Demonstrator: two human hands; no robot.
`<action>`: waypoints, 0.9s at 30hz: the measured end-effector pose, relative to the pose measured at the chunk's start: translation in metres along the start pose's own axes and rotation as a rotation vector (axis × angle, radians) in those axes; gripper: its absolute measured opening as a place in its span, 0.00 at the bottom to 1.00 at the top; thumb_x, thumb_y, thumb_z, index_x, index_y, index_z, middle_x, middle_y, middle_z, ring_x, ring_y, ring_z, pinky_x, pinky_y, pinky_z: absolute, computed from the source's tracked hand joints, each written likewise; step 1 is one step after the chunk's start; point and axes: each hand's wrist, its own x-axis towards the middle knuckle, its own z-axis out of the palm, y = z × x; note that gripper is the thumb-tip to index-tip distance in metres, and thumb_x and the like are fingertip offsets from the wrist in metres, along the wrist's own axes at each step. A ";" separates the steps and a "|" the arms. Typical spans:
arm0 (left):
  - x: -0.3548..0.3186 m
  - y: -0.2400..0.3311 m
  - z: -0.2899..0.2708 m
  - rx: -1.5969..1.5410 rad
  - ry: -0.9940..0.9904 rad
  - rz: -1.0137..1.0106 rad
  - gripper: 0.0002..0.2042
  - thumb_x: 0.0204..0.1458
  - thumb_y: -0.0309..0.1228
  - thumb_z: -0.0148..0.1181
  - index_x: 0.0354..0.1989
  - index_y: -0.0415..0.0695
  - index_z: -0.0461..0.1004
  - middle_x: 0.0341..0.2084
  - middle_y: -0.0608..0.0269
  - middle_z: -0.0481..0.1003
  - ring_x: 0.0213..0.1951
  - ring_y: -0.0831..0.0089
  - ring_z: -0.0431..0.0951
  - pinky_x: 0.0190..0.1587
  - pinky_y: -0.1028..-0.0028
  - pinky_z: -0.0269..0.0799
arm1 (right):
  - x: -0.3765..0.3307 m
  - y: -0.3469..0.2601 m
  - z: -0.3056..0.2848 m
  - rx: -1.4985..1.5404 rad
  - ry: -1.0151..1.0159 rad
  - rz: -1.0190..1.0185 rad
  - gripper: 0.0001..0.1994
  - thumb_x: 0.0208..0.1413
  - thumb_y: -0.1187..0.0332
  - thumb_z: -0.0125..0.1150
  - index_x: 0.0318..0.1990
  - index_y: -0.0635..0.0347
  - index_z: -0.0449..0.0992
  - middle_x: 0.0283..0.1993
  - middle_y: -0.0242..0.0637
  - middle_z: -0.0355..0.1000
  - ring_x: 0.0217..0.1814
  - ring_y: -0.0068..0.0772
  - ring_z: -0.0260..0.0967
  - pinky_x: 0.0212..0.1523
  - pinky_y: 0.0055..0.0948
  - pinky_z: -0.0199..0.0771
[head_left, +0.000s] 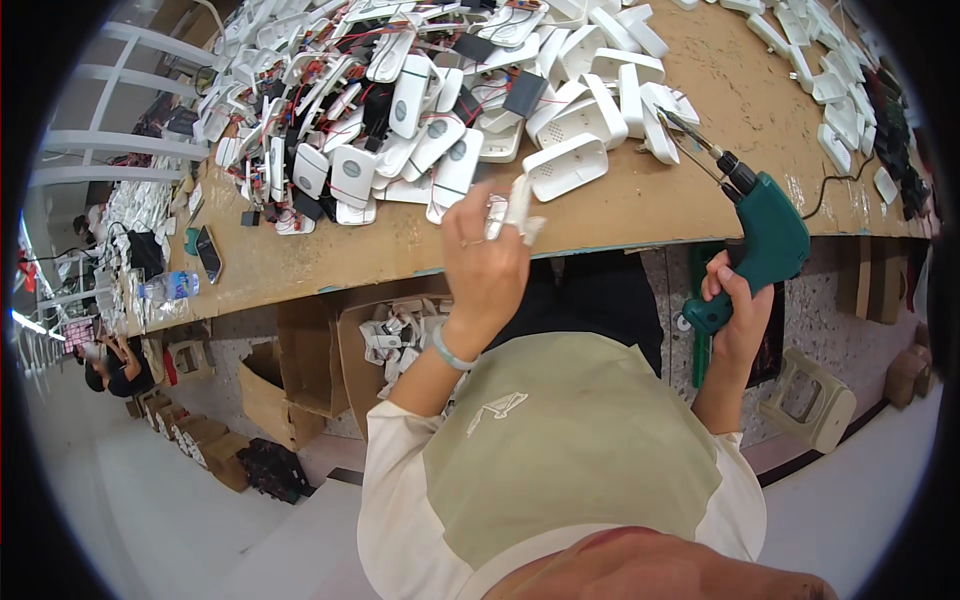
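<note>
white casings (352,178) lie heaped on the counter (330,255), the nearest just past the left hand (487,265); the step in hand looks like picking up or setting down one, and the next move probably calls for steadying a casing to meet the tool. the hands are apart: the right hand (740,302) is wrapped around a green pistol-grip tool (776,235) at the counter's near edge; the left hovers above that edge, something white (517,203) blurred at its fingers, grip impossible to tell.

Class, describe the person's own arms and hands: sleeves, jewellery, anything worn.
The left hand seems to wear a thin ring; a pale bangle circles its wrist. The right hand and wrist show no jewellery. Short, cream-white sleeves end around the elbows.
</note>
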 end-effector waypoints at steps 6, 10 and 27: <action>0.057 0.009 0.047 0.112 -0.174 0.143 0.07 0.41 0.23 0.61 0.30 0.38 0.75 0.41 0.57 0.76 0.45 0.58 0.73 0.46 0.61 0.69 | -0.004 -0.002 -0.008 0.017 0.009 -0.033 0.21 0.53 0.80 0.58 0.55 0.71 0.67 0.35 0.46 0.73 0.28 0.25 0.65 0.28 0.26 0.69; 0.046 -0.015 0.049 -0.013 -0.018 0.324 0.07 0.40 0.23 0.60 0.30 0.38 0.75 0.42 0.55 0.76 0.45 0.57 0.74 0.45 0.64 0.71 | -0.011 0.000 -0.005 0.021 0.007 -0.022 0.21 0.53 0.80 0.58 0.56 0.70 0.67 0.35 0.46 0.73 0.27 0.25 0.65 0.29 0.26 0.69; -0.009 -0.042 0.021 -0.053 -0.028 0.085 0.17 0.41 0.21 0.66 0.44 0.38 0.80 0.44 0.60 0.77 0.44 0.58 0.75 0.47 0.61 0.72 | -0.013 0.020 -0.017 -0.012 -0.121 0.013 0.22 0.57 0.81 0.58 0.60 0.73 0.66 0.37 0.46 0.73 0.29 0.26 0.68 0.30 0.25 0.68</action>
